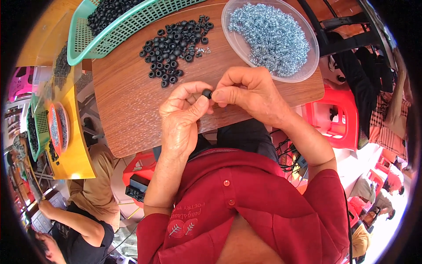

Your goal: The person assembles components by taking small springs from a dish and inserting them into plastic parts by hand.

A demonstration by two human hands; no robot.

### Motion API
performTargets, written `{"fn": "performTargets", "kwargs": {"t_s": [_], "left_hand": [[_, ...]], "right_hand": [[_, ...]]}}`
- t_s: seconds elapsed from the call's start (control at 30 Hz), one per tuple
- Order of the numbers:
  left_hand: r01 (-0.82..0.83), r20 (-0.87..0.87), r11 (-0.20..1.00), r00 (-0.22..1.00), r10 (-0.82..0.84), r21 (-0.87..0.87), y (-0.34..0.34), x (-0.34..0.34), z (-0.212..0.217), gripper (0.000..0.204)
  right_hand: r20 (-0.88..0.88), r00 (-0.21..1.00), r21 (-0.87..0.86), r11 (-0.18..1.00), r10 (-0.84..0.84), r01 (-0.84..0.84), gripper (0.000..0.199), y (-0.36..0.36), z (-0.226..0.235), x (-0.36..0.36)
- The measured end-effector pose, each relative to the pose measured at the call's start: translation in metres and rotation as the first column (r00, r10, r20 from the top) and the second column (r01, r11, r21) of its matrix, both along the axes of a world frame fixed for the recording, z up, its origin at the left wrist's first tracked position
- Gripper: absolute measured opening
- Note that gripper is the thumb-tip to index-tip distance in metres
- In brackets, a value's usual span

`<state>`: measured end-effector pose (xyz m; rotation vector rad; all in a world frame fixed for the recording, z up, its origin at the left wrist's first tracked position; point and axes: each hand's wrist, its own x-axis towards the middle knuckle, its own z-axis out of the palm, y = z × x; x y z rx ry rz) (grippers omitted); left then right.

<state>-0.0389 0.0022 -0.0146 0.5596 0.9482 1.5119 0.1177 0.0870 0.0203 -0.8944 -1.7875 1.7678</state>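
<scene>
Over the table's near edge, my left hand (181,115) pinches a small round black cap (206,93) between thumb and fingers. The thumb and forefinger of my right hand (251,94) are pressed together right beside that cap; whatever is between them is hidden. Beyond my hands lies a loose heap of black caps (169,50), some with their hollow side up. A few silvery springs (203,50) lie at the heap's right side. A clear plastic bowl (313,66) at the far right holds a mass of small metal springs (274,37).
A green basket (83,49) of black caps stands at the far left of the brown wooden table (127,105). Further left, a yellow table (77,149) bears another basket and bowl, with a co-worker (79,224) seated near it. Red stools (338,116) stand at right.
</scene>
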Motion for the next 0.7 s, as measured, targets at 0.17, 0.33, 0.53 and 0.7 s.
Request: {"fn": "performTargets", "kwargs": {"t_s": [0.17,0.33,0.53,0.7], "left_hand": [[0.019,0.044,0.999,0.999,-0.017,-0.036,-0.0005,-0.0002,-0.0033,0.022],[0.02,0.061,0.999,0.998,-0.018,-0.034,-0.0005,0.0014,-0.0022,0.023],[0.0,0.084,1.0,0.996,0.002,-0.025,-0.0013,0.006,0.0011,0.022],[0.016,0.058,0.999,0.998,-0.013,-0.042,-0.0009,0.007,0.006,0.023]], "right_hand": [[0.0,1.0,-0.05,0.999,0.006,-0.006,0.016,-0.0013,0.0043,-0.0043],[-0.06,0.996,-0.058,0.997,-0.06,0.056,0.019,-0.0015,-0.0002,-0.0083],[0.139,0.987,0.009,0.997,-0.078,0.078,0.022,0.0007,-0.0014,-0.0058],[0.074,0.995,-0.118,0.99,-0.07,0.079,0.029,0.0046,-0.0013,-0.0056]]}}
